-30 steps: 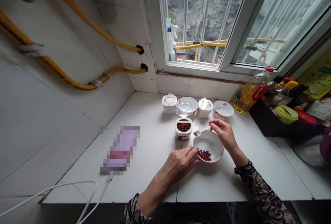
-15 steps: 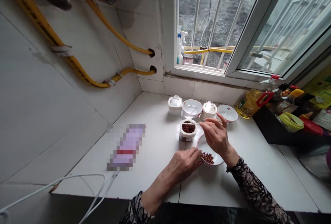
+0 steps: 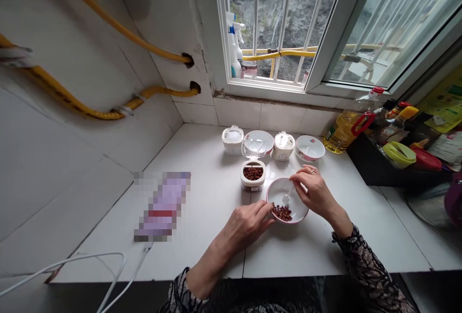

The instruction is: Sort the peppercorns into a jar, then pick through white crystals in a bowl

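A white bowl (image 3: 299, 209) with a pink rim stands on the counter, with dark red Sichuan peppercorns (image 3: 282, 212) heaped in its near left part. My left hand (image 3: 250, 221) is closed on the bowl's left rim between thumb and fingers. From the right, my right hand (image 3: 313, 190) pinches the handle of a small white spoon (image 3: 286, 198), whose head is down inside the bowl above the peppercorns. Just behind and left of the bowl stands a seasoning jar (image 3: 253, 185), its clear lid raised, with more peppercorns inside.
Behind stand two lidded seasoning jars (image 3: 233, 141) (image 3: 284, 147) and two bowls (image 3: 259, 140) (image 3: 310, 149). An oil bottle (image 3: 344, 127) and a black box (image 3: 364, 163) of condiments are at the right. A blurred-out purple object (image 3: 164, 204) with a white cable lies left.
My right hand has moved the spoon from over the open peppercorn jar down into the bowl. My left hand stays at the bowl's rim. The whole view has shifted slightly.
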Motion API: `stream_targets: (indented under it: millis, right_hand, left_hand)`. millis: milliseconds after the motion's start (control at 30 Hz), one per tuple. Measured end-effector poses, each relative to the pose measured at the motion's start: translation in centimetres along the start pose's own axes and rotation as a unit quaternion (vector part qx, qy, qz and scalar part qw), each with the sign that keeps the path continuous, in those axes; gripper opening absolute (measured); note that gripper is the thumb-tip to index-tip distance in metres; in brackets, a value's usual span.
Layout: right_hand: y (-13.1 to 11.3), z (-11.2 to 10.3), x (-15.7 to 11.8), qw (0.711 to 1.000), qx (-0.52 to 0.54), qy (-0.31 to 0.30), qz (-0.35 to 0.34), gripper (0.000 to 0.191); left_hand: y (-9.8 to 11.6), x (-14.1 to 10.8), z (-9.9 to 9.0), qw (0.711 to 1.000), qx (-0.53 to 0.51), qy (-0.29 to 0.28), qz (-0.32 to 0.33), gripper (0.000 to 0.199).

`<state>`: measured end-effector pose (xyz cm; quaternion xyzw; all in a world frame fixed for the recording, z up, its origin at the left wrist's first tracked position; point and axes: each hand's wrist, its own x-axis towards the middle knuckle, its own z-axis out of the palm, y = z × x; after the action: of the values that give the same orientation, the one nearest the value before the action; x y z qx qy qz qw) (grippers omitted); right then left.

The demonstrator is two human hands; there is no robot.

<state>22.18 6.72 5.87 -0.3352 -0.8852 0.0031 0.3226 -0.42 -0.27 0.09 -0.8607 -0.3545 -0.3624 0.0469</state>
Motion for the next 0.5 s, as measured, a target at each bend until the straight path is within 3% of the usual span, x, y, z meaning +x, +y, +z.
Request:
stream_targets:
  millis: [133, 500]
  right_hand:
    - [-0.4, 0.9, -1.1, 0.997, 0.058, -0.029, 0.032, 0.017]
    - [0.0, 1.7, -1.8, 0.973, 0.134, 0.066, 0.178, 0.013]
  left_hand:
    - [-0.1, 0.0, 0.0, 1.0, 0.001, -0.005, 0.0, 0.021]
    - [-0.1, -0.1, 0.0, 1.0, 0.001, 0.001, 0.003, 0.022]
